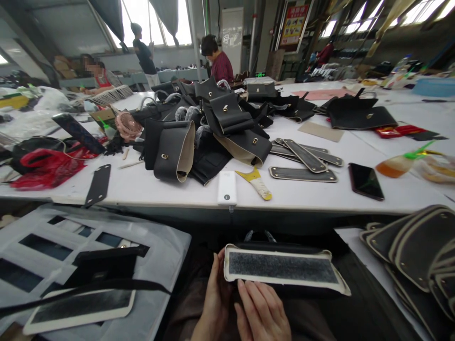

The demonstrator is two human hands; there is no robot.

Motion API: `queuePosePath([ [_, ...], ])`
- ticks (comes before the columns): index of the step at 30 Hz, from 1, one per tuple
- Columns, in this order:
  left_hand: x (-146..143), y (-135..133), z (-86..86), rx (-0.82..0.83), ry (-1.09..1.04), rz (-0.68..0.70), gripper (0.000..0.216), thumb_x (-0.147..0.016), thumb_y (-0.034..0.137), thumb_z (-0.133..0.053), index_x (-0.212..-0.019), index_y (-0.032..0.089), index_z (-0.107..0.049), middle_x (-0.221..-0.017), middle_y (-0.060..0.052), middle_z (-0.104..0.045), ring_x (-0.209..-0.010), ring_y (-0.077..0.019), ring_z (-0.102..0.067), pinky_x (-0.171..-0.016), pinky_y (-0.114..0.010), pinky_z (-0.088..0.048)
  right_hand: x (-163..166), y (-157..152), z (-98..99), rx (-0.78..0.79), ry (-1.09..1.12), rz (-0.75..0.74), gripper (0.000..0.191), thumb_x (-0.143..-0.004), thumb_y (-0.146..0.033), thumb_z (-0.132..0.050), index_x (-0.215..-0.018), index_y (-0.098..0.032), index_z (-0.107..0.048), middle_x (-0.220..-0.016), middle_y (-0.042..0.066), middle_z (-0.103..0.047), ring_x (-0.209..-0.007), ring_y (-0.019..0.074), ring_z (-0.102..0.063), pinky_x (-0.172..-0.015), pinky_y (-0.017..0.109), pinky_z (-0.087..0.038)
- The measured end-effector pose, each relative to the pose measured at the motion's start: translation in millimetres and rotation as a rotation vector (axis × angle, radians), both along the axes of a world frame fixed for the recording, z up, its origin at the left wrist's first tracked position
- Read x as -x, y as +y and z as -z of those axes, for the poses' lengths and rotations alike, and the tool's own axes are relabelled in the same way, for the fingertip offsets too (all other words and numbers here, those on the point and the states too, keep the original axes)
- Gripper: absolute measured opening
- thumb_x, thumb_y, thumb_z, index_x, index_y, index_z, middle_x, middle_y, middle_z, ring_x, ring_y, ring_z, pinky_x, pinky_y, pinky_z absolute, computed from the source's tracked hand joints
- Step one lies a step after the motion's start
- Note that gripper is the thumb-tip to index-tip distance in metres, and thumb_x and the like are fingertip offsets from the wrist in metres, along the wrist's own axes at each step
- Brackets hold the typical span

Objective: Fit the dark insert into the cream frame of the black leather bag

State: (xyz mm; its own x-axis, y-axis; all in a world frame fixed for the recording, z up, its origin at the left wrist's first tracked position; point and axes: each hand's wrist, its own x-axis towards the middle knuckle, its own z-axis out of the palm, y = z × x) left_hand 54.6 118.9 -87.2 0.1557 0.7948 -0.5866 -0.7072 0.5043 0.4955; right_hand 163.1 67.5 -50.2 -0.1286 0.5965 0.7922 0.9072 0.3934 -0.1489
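A flat panel [282, 268] lies at the view's six o'clock, with the left hand [213, 303] at its near-left corner and the right hand [263, 310] just below its near edge. On the table [149, 187] at twelve o'clock sits a heap of bag parts [206, 132]; a power bank [227, 187] lies at the table's near edge in front of it, and a phone [366, 181] at two o'clock. A stack of panels [415, 251] rests at three o'clock.

Our workshop hall
We see bright windows [161, 21] at upper left and a long white bench [369, 156] across mid-frame.

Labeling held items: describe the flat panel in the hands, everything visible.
The flat panel is a long rounded rectangle with a dark grey felt-like face and a cream border, lying roughly level over the lap below the table edge. The left hand grips its left end; the right hand fingers touch its near edge.
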Motion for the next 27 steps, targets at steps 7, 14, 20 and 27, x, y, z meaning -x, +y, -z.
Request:
queuePosePath([
  [7,1.8,3.4,-15.4,-0.027,-0.303,0.021,0.046,-0.074,0.043,-0.079,-0.112,0.019,-0.072,-0.125,-0.005,-0.068,-0.135,-0.027,-0.044,-0.114,-0.035,-0.032,-1.0,-1.7,1.3,0.005,0.019,-0.009,0.024,-0.094,-0.016,-0.05,-0.1,-0.012,-0.072,-0.092,0.007,-0.075,-0.089,0.0209,-0.067,-0.083,0.035,-0.048],
  [14,7.6,4.4,-18.7,-0.021,-0.248,0.071,0.046,-0.073,0.04,-0.08,-0.114,0.02,-0.071,-0.128,-0.004,-0.067,-0.134,-0.0266,-0.045,-0.115,-0.034,-0.03,-4.7,-1.4,7.4,0.006,-0.011,-0.03,0.023,-0.092,-0.017,-0.052,-0.101,-0.012,-0.073,-0.093,0.007,-0.075,-0.088,0.0207,-0.067,-0.091,0.035,-0.046],
  [20,6.1,6.4,-20.6,0.041,-0.2,0.034,0.044,-0.071,0.035,-0.082,-0.11,0.019,-0.072,-0.122,-0.004,-0.07,-0.13,-0.0278,-0.05,-0.112,-0.035,-0.035,-5.0,5.1,1.9,-0.04,0.032,-0.008,0.024,-0.094,-0.017,-0.05,-0.093,-0.014,-0.074,-0.085,0.004,-0.076,-0.081,0.0171,-0.068,-0.099,0.032,-0.045],
  [27,1.3,8.6,-25.7,0.07,-0.236,0.041,0.053,-0.07,0.038,-0.083,-0.116,0.017,-0.07,-0.125,-0.006,-0.068,-0.127,-0.0299,-0.053,-0.109,-0.036,-0.038,-11.0,7.0,7.8,-0.061,0.006,-0.018,0.023,-0.092,-0.016,-0.052,-0.092,-0.017,-0.075,-0.085,0.002,-0.076,-0.079,0.0153,-0.069,-0.105,0.031,-0.043],
])
